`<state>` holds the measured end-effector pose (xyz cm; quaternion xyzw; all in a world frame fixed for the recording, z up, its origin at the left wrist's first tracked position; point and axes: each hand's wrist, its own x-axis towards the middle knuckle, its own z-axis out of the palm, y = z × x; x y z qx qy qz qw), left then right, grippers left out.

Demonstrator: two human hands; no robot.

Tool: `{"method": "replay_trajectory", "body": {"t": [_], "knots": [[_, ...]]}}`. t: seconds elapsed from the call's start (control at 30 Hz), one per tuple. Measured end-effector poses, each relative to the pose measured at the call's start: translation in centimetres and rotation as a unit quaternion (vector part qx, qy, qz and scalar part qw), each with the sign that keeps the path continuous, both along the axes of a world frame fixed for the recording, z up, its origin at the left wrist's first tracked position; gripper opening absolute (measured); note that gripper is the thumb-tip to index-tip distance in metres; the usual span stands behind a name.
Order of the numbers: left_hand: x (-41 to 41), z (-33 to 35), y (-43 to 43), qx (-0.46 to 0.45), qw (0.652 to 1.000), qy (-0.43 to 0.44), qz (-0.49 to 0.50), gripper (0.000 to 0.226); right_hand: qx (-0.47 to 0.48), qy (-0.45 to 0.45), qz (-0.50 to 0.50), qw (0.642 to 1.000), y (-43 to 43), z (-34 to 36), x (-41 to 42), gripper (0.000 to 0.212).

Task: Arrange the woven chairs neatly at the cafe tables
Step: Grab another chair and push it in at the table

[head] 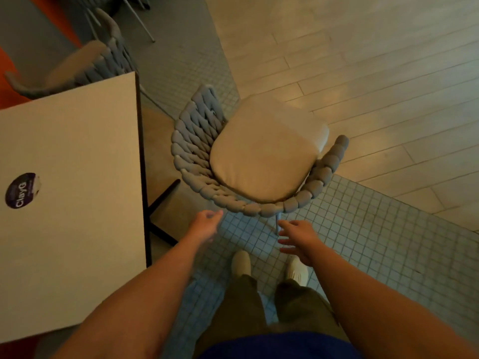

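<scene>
Looking straight down: woven chair (256,156) sits in centre frame, just right of the table (70,203), not tucked in. Its grey braided back curves round the near and left sides, w/ a tan cushion (267,151) on the seat. The chair straddles the line where small square tiles (363,242) meet pale plank floor (363,60); one thin leg shows below the back rail.

Both hands out in front, neither touching the chair. Left hand (206,224) is just below the back rail's near-left end, fingers loosely curled, holding nothing; slightly blurred. Right hand (298,239) is just beneath the rail near the leg, fingers spread open, empty.

Table is a pale square top w/ dark edge, black base foot (163,198) poking out toward the chair. Round dark sticker (23,190) on the top's left part, reads "ClayG"-ish, rest too small to tell.

2nd chair (85,66), same weave and cushion, is at the table's far side, partly hidden by the top. More thin chair legs at top edge, blurry.

Below: pale shoes (241,263) on the tiles, olive trousers, blue top.
</scene>
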<state>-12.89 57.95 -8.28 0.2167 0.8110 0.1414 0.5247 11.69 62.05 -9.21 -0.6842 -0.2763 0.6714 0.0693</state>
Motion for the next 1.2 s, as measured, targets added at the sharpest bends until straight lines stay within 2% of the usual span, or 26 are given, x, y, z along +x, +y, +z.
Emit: {"method": "replay_trajectory", "body": {"t": [0.07, 0.2, 0.3, 0.43, 0.57, 0.7, 0.87, 1.03, 1.2], "knots": [[-2.4, -0.9, 2.4, 0.003, 0.995, -0.014, 0.095, 0.054, -0.048, 0.050, -0.097, 0.993, 0.7, -1.0, -1.4, 0.067], [-7.1, -3.4, 6.7, 0.017, 0.981, -0.042, 0.191, 0.066, -0.094, 0.114, -0.250, 0.957, 0.8, -4.2, -4.8, 0.075], [-10.7, -6.0, 10.0, 0.022, 0.971, -0.077, 0.225, 0.071, -0.099, 0.158, -0.342, 0.921, 1.1, -6.5, -7.8, 0.071], [-13.0, -8.8, 12.6, 0.020, 0.958, -0.117, 0.262, 0.053, -0.092, 0.182, -0.412, 0.888, 1.9, -8.5, -10.5, 0.060], [-14.5, -11.7, 13.2, -0.002, 0.946, -0.153, 0.286, 0.070, -0.089, 0.155, -0.476, 0.861, 2.7, -9.4, -11.5, 0.059], [-14.8, -12.7, 14.0, 0.005, 0.942, -0.148, 0.302, 0.059, -0.073, 0.092, -0.504, 0.856, 3.5, -10.0, -12.0, 0.052], [-13.8, -11.8, 13.8, 0.035, 0.932, -0.161, 0.323, 0.059, -0.087, 0.077, -0.511, 0.852, 4.0, -9.7, -11.6, 0.058], [-12.3, -11.3, 12.7, 0.053, 0.902, -0.181, 0.388, 0.069, -0.078, 0.037, -0.466, 0.880, 5.3, -10.0, -10.3, 0.062], [-9.6, -10.8, 10.3, 0.058, 0.869, -0.184, 0.456, 0.072, -0.057, 0.026, -0.394, 0.917, 7.5, -9.5, -7.9, 0.052]]}}
